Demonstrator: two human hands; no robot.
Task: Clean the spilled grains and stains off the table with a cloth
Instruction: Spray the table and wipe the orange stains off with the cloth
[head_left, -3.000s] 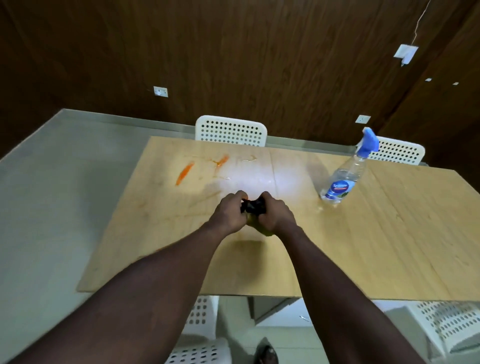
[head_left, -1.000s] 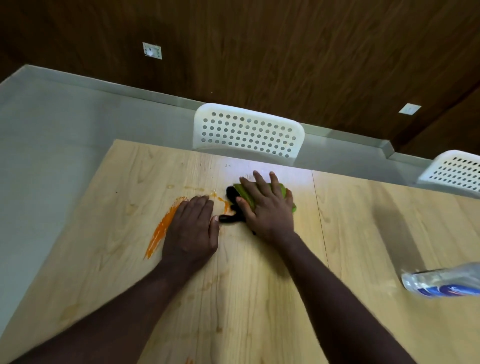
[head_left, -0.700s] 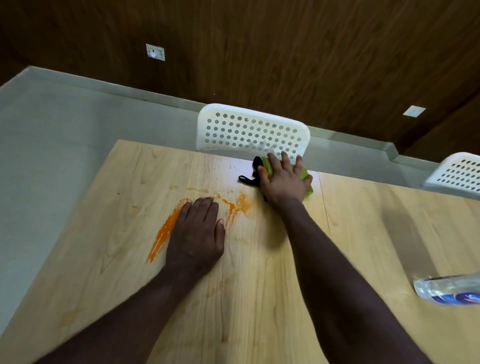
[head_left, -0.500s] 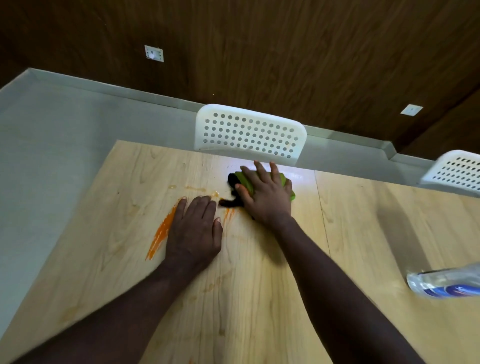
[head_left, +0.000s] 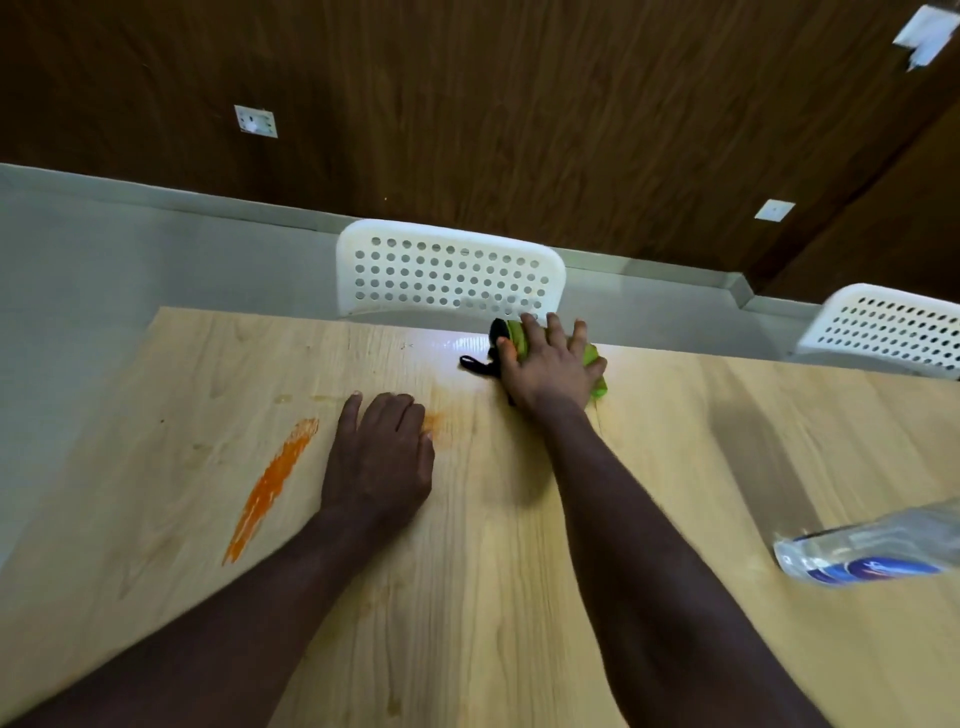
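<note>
My right hand (head_left: 548, 361) presses flat on a green and black cloth (head_left: 594, 358) near the far edge of the light wooden table (head_left: 519, 597). Its fingers are spread and straight over the cloth. My left hand (head_left: 379, 457) rests palm down on the table, fingers together. A long orange streak (head_left: 272, 486) lies left of the left hand. A fainter orange smear (head_left: 436, 422) shows just right of its fingertips. A wet sheen marks the wood left of the cloth.
A white perforated chair (head_left: 449, 270) stands behind the table's far edge, right behind the cloth. A second white chair (head_left: 883, 327) is at the far right. A clear spray bottle with a blue label (head_left: 872, 548) stands at the right edge of view.
My right hand has pushed the cloth away from me, from beside the left hand's fingertips toward the far edge. The orange smear there looks fainter. The left hand has stayed put.
</note>
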